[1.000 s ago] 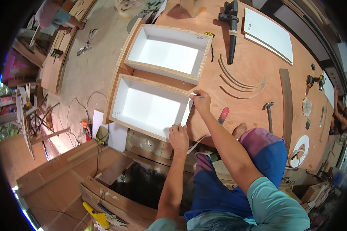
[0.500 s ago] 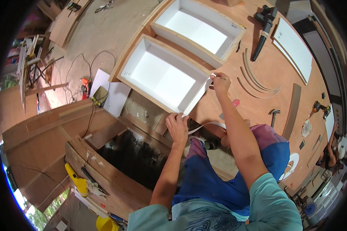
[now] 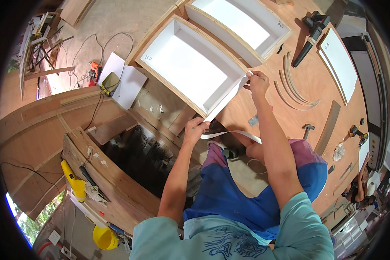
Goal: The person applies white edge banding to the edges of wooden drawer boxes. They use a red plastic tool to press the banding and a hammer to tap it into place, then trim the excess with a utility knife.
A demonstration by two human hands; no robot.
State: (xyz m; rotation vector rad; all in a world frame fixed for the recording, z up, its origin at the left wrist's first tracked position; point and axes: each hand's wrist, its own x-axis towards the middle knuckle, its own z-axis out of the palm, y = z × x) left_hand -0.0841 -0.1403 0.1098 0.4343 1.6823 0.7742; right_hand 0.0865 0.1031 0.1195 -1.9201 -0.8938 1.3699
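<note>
My right hand [image 3: 258, 84] pinches one end of a white edging strip [image 3: 224, 99] at the right corner of the nearer white-lined wooden drawer box [image 3: 188, 58]. My left hand [image 3: 195, 129] grips the strip at that box's lower corner, so it lies along the box's short right edge. The loose rest of the strip hangs from my left hand in a curve toward my right forearm. Just beyond, a second similar box [image 3: 237, 22] sits alongside. Thin curved strips [image 3: 293, 86] lie to the right of my right hand.
A blower [image 3: 308, 41], white panels [image 3: 338, 65], a hammer [image 3: 308, 126], a long plank [image 3: 327, 127] and a drill [image 3: 357, 135] lie on the plywood table [image 3: 290, 117]. Cords, an orange tool [image 3: 94, 69] and a curved cabinet piece [image 3: 39, 134] are at left, a co-worker [image 3: 359, 188] at far right.
The view has turned, and my left hand has closer hold of the strip at the lower corner. More of the loose white strip now shows curving between my arms.
</note>
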